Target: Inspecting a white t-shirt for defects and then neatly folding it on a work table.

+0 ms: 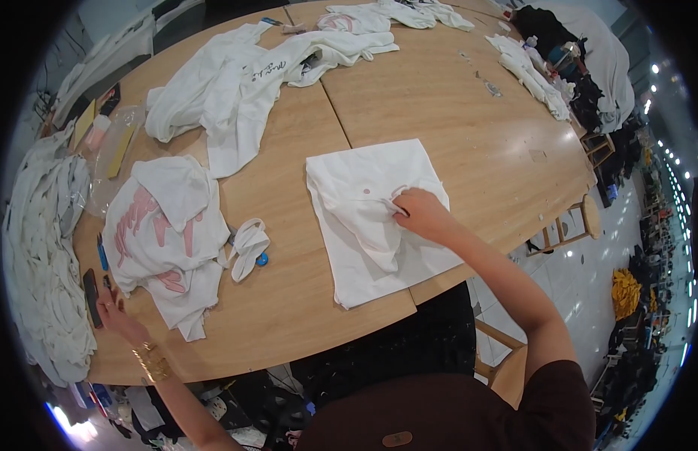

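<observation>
My right hand (423,214) is closed in a pinch on a fold of a white garment (364,274), which lies roughly squared on the table. A small pink spot shows on this cloth, left of my fingers. At the table's left edge, my left hand (125,322) is closed round a small dark tool (107,283), whose kind I cannot make out. Beside that hand lies a dark flat bar (92,298). Between my hands are a crumpled white garment with pink print (165,225) and a looped white strip (250,248) with a blue round piece by it.
White garments (236,90) spread over the far side of the wooden table (432,98). A tall heap of white cloth (44,255) stands at the left. Clear plastic (108,161) and a blue tool (102,252) lie near it. Wooden stools (571,225) stand right of the table.
</observation>
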Tool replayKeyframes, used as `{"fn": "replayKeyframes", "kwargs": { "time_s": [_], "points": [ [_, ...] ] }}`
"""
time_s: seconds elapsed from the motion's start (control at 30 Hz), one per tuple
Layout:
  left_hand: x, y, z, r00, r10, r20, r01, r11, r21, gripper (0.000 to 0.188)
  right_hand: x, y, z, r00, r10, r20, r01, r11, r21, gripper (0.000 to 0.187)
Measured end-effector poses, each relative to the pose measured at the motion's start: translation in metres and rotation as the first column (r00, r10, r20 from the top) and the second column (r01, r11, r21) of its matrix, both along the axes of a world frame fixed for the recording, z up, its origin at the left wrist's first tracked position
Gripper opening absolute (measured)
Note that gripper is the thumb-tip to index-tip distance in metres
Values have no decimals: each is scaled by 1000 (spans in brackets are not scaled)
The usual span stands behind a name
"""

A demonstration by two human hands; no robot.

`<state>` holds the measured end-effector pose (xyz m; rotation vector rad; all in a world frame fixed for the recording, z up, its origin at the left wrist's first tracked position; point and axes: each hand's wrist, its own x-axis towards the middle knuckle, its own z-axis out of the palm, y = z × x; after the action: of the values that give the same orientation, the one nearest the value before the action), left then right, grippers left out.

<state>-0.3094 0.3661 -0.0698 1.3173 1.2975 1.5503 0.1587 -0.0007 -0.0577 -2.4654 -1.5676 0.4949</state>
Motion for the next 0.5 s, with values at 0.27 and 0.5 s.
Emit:
{"fn": "replayKeyframes", "kwargs": {
  "time_s": [0.27,0.5],
  "points": [
    [87,-98,41,784,-569,248,606,788,-106,9,51,45,81,938,-47,-344,167,930,329,27],
    [245,-210,37,219,-931,291,883,62,-465,16,104,106,118,986,122,-116,-58,894,444,28]
  ]
}}
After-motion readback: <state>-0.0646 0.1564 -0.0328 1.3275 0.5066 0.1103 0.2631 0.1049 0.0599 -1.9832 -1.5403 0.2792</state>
